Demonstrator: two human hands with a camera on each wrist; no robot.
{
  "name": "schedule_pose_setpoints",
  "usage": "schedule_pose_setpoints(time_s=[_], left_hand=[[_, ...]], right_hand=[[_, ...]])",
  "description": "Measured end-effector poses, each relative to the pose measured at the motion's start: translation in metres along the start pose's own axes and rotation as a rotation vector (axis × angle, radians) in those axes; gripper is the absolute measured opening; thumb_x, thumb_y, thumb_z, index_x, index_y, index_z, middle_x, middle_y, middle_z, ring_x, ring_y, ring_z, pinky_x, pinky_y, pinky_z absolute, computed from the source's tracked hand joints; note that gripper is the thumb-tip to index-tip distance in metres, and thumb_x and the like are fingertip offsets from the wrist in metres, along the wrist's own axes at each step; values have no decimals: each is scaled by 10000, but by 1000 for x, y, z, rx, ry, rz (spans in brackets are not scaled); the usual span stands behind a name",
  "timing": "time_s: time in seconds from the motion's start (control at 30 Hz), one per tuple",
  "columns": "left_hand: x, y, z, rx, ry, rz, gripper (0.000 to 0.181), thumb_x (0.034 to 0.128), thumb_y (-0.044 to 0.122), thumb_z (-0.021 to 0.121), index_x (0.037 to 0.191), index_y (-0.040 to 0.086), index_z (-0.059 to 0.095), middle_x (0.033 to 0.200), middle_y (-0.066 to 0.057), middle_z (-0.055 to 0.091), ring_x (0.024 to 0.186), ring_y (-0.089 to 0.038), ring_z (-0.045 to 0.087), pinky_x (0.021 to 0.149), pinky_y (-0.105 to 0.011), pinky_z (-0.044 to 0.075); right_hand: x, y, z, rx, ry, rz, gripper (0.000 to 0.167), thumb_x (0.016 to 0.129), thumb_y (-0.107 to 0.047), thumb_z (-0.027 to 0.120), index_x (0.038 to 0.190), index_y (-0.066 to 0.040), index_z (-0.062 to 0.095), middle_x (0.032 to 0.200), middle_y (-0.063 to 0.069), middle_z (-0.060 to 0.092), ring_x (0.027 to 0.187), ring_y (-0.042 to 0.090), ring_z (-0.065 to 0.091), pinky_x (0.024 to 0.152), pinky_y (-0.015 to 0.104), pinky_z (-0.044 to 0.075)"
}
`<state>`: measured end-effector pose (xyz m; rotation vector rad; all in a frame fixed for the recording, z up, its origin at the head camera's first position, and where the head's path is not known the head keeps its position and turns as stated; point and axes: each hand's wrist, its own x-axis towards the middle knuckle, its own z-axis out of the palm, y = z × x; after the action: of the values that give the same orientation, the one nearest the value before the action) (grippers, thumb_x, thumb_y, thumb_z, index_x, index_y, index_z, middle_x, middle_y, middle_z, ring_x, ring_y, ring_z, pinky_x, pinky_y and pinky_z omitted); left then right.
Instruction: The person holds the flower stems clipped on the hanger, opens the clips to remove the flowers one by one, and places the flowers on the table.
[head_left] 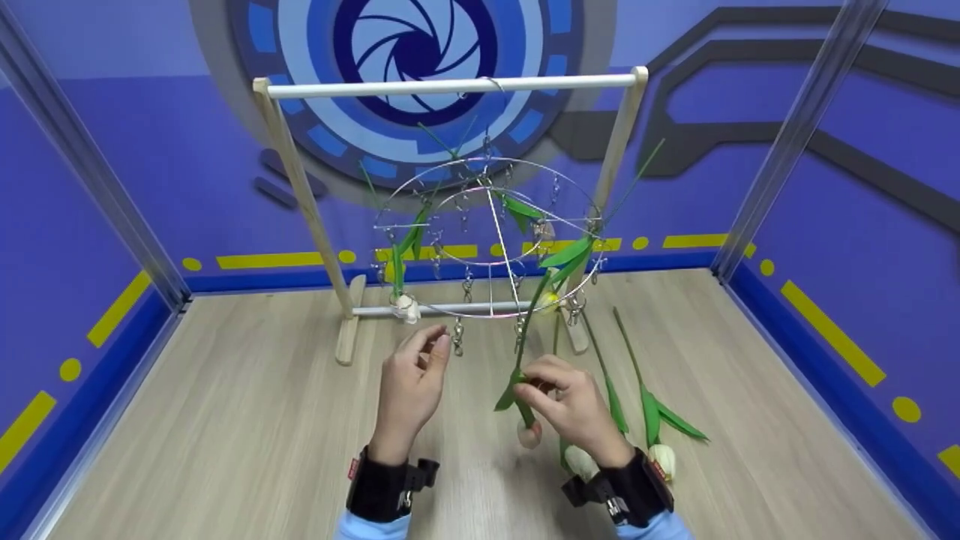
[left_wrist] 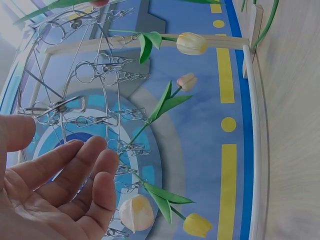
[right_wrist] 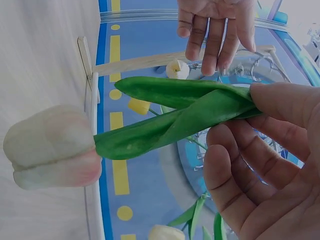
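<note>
Currently pinching a pale tulip (right_wrist: 135, 137) in the right hand (head_left: 574, 401), thumb against fingertips at the smooth, folded green leaves. Pointing down from that hand, a rounded bloom (right_wrist: 52, 147) of creamy white, blushed pink toward the base, with a matte, cloth-like look. Rising beyond the same hand, a slim green stem, tilted toward the wire rack (head_left: 504, 251). Level with the right hand on the other side, a relaxed left hand (head_left: 412, 386), palm turned inward, fingers gently bent, thumb apart. Just beyond the left fingertips, thin, shiny metal clips (head_left: 458, 337), dangling from the rack's concentric round rings. Also just beyond the left hand, a hung white tulip (head_left: 406, 308), bloom downward; farther past the right hand, a hung yellow tulip (head_left: 550, 301) with pointed, glossy leaves. To the right of the right hand and partly behind its wrist, loose white tulips (head_left: 661, 460), long-stemmed and plump-headed, lying on the pale, wood-grained table (head_left: 262, 390). Beyond both hands, a stand (head_left: 450, 86) with smooth, whitish round bars and flat, light wooden legs. Round both wrists, black straps (head_left: 379, 486) above pale blue sleeves.
</note>
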<state>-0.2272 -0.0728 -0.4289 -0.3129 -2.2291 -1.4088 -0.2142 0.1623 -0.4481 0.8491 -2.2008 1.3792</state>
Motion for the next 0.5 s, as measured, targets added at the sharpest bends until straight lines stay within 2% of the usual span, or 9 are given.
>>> schedule_pose_setpoints(time_s=[0.23,0.5], left_hand=[[-1,-1,1,26,-1,16,302,1066,218,588,1235,-4,704,1084,-104,727,906,-215,670,745,-315,534],[-2,-2,1,31,-45,10,351,1034,279,648,1261,15,691,1151,-106,711,981,-231,667,807,-423,537]], right_hand=[[-4,2,-7,12,50,-43,147,886,61,742,981,-49,761,894,79,699,769,66,609,667,222,531],[-8,5,-18,-11,54,18,133,917,24,737,982,-91,757,872,-1,673,771,54,591,669,217,509]])
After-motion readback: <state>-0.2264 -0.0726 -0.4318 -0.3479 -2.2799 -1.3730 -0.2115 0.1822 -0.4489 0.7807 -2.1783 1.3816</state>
